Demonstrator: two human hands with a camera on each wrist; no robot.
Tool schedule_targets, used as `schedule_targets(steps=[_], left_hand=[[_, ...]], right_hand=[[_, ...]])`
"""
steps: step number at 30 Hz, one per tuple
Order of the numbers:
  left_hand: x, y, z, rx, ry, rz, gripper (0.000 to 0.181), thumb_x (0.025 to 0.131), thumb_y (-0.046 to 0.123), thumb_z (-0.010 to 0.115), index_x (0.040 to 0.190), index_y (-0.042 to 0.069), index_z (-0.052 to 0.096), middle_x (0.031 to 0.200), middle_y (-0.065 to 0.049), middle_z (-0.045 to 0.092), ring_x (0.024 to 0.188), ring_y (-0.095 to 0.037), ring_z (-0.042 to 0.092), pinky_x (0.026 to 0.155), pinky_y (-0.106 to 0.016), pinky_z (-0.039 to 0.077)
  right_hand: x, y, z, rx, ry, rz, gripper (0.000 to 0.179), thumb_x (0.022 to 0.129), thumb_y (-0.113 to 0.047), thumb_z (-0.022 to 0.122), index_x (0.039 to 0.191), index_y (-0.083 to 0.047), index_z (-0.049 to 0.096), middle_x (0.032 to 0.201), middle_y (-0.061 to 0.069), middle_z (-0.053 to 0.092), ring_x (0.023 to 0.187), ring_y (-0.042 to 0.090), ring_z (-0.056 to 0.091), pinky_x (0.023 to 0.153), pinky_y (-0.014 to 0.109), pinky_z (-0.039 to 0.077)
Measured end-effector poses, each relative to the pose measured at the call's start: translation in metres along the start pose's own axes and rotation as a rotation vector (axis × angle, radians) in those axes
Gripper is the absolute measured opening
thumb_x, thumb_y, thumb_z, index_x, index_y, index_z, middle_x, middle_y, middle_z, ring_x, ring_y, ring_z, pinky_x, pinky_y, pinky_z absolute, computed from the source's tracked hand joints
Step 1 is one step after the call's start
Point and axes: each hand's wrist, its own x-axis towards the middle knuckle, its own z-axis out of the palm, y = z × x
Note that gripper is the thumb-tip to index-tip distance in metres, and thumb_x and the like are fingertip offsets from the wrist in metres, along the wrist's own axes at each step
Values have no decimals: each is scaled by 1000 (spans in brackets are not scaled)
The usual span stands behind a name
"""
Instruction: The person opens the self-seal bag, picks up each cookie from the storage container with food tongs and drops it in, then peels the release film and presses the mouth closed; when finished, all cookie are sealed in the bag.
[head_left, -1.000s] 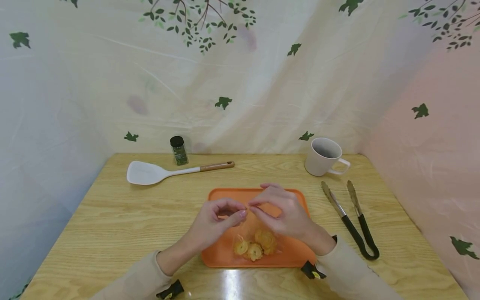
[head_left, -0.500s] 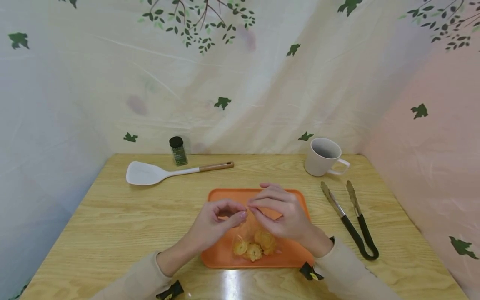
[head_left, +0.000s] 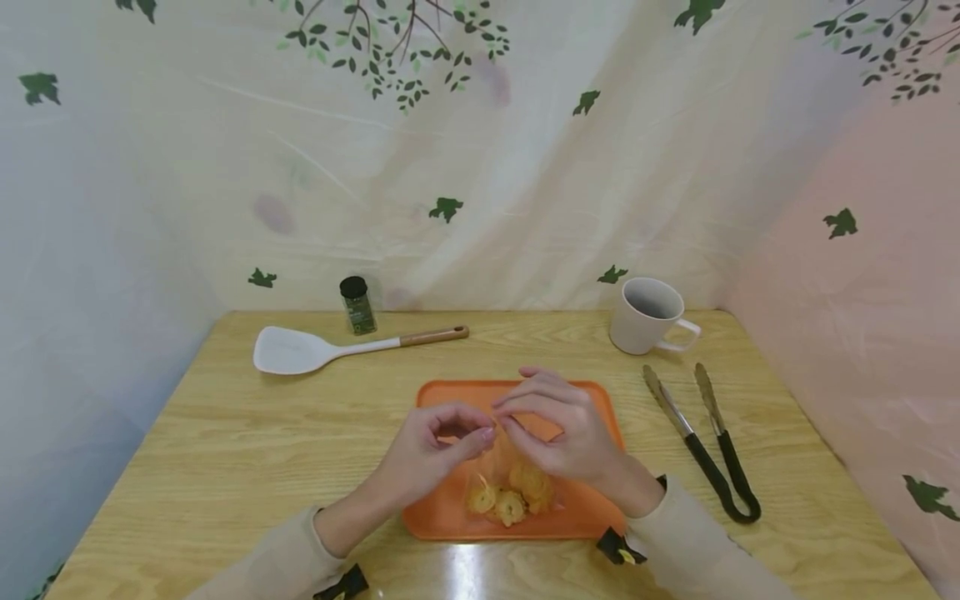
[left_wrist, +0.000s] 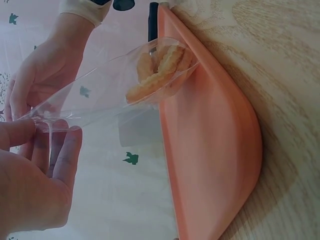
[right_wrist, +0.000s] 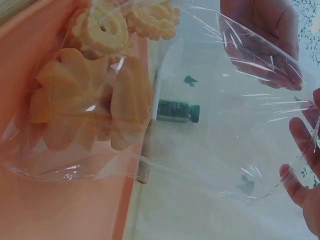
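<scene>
A clear plastic bag (left_wrist: 107,90) of several golden cookies (head_left: 510,504) hangs from both hands, its lower part over the orange tray (head_left: 442,521). My left hand (head_left: 431,446) pinches the top edge of the bag between thumb and fingers. Opposite it, my right hand (head_left: 566,425) also pinches the top edge, with thumb against index finger and the other fingers spread. The fingertips of the two hands almost meet. In the right wrist view the ridged, flower-shaped cookies (right_wrist: 70,95) lie bunched at the bag's bottom. Whether the bag's top is sealed, I cannot tell.
To the right of the tray lie black-handled metal tongs (head_left: 708,446), below a white mug (head_left: 647,317). A white spatula (head_left: 296,350) with a wooden handle lies at the back left. Behind it stands a spice jar (head_left: 357,306) with a dark lid. A patterned cloth (head_left: 480,167) surrounds the table.
</scene>
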Motion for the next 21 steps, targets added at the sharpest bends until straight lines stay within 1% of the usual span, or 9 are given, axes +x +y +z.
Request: schedule_targets(steps=[2, 5, 6, 8, 10, 12, 16, 21], left_hand=[[0, 0, 0, -1, -1, 1, 10, 98, 11, 70, 103, 2, 72, 97, -16, 73, 88, -35, 71, 77, -37, 61], [0, -1, 0, 3, -4, 1, 8, 98, 11, 70, 101, 4, 72, 96, -13, 73, 87, -32, 71, 77, -37, 61], [0, -1, 0, 4, -5, 3, 8, 98, 11, 70, 100, 4, 72, 95, -13, 73, 87, -32, 71, 76, -37, 61], [0, -1, 1, -5, -7, 11, 7, 98, 10, 70, 100, 4, 72, 96, -11, 73, 87, -33, 72, 76, -38, 61], [0, -2, 1, -6, -5, 12, 7, 98, 10, 70, 100, 4, 72, 96, -12, 73, 87, -36, 72, 76, -38, 61], [0, -2, 1, -14, -3, 14, 7, 98, 9, 69, 100, 3, 72, 96, -13, 73, 87, -41, 71, 76, -38, 61], [1, 0, 1, -18, -2, 2, 9, 99, 11, 68, 101, 2, 71, 95, -13, 73, 88, -42, 71, 76, -38, 61], [1, 1, 2, -27, -10, -10, 10, 100, 11, 67, 102, 2, 71, 96, -12, 73, 88, -42, 70, 77, -39, 61]], right_hand=[[0, -1, 0, -4, 5, 20, 14, 99, -15, 66, 97, -5, 75, 96, 9, 74, 86, 21, 72, 106, 42, 46], [1, -3, 1, 8, 11, 72, 15, 100, -17, 65, 96, -6, 74, 96, 8, 75, 86, 22, 71, 106, 42, 47], [1, -4, 1, 10, 5, 86, 15, 101, -17, 65, 96, -6, 73, 97, 8, 75, 88, 22, 71, 105, 44, 47], [1, -6, 1, 11, -34, 104, 16, 102, -18, 63, 98, -6, 72, 100, 7, 74, 91, 22, 71, 106, 46, 46], [1, -7, 2, 20, -60, 127, 16, 104, -18, 60, 100, -6, 70, 103, 7, 74, 95, 23, 70, 108, 47, 44], [2, -9, 3, 15, -70, 149, 16, 105, -19, 59, 101, -7, 69, 107, 9, 73, 101, 24, 69, 110, 48, 41], [3, -10, 3, 16, -17, 203, 17, 105, -20, 57, 100, -7, 66, 113, 12, 72, 109, 29, 66, 112, 51, 39], [2, -11, 3, 6, -27, 240, 18, 107, -21, 55, 99, -7, 63, 118, 13, 70, 114, 29, 63, 115, 49, 34]])
